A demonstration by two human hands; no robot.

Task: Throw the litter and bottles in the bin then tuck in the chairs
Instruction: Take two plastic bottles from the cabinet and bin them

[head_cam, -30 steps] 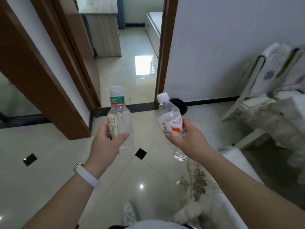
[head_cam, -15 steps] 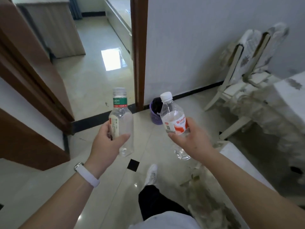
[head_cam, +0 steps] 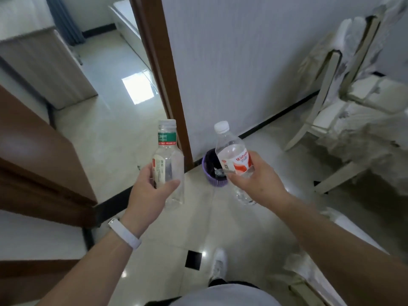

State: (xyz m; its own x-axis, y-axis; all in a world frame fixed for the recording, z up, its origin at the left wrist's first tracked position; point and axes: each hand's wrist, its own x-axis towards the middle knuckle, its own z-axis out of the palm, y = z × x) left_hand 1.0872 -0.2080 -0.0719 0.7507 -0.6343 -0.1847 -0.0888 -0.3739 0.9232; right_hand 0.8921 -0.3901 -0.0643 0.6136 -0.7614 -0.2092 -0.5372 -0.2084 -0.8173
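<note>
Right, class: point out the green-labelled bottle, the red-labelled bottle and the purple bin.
green-labelled bottle (head_cam: 167, 138): head view, on its green neck label.
red-labelled bottle (head_cam: 240, 162): head view, on its red-and-white label.
purple bin (head_cam: 215, 182): head view, on its near outer wall.

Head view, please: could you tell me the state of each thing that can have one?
Green-label bottle, capped, upright, gripped by left hand.
Red-label bottle, white cap on, gripped by right hand.
Purple bin, on the floor, open-topped, litter inside.
Chair, upright, cloth-covered, by the wall.
</note>
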